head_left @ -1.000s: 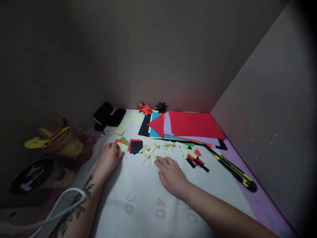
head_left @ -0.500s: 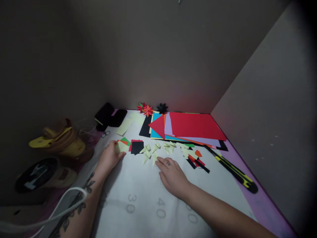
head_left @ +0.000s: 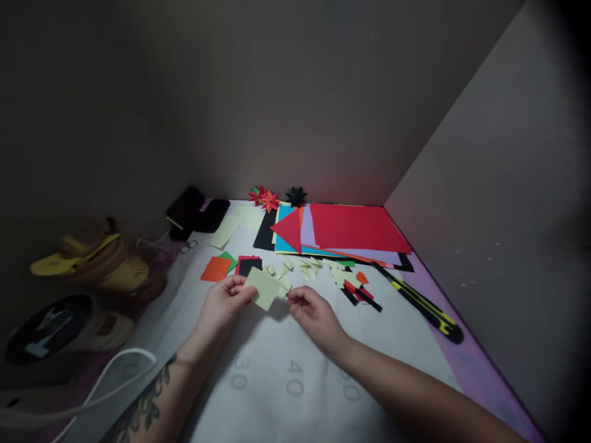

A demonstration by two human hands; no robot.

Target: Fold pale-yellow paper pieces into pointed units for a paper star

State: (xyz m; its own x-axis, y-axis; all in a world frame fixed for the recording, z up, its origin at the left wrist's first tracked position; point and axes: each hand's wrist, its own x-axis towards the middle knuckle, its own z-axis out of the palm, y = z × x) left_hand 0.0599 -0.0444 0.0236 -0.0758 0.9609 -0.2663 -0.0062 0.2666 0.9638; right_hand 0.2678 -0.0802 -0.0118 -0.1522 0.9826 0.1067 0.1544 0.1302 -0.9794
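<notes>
A pale yellow-green paper square (head_left: 264, 289) is pinched at its left edge by my left hand (head_left: 227, 300). Just right of the square, my right hand (head_left: 314, 315) has its fingers curled together; whether anything small is between them is hidden. Several folded pale paper pieces (head_left: 305, 269) lie in a row behind the hands. Orange (head_left: 215, 269), green and black (head_left: 250, 266) paper squares rest on the white surface beyond my left hand.
Large coloured sheets, red on top (head_left: 360, 227), lie at the back. A utility knife (head_left: 431, 311) is at right, beside paper scraps (head_left: 355, 289). Paper stars (head_left: 296, 197) stand by the wall. Small scissors (head_left: 189, 247), a yellow pouch-like item (head_left: 115, 271) and a white cable (head_left: 133, 354) are at left.
My left hand has lifted the pale square off the stack and brought it right, uncovering the orange square. My right hand's fingers have curled. The view has shifted slightly.
</notes>
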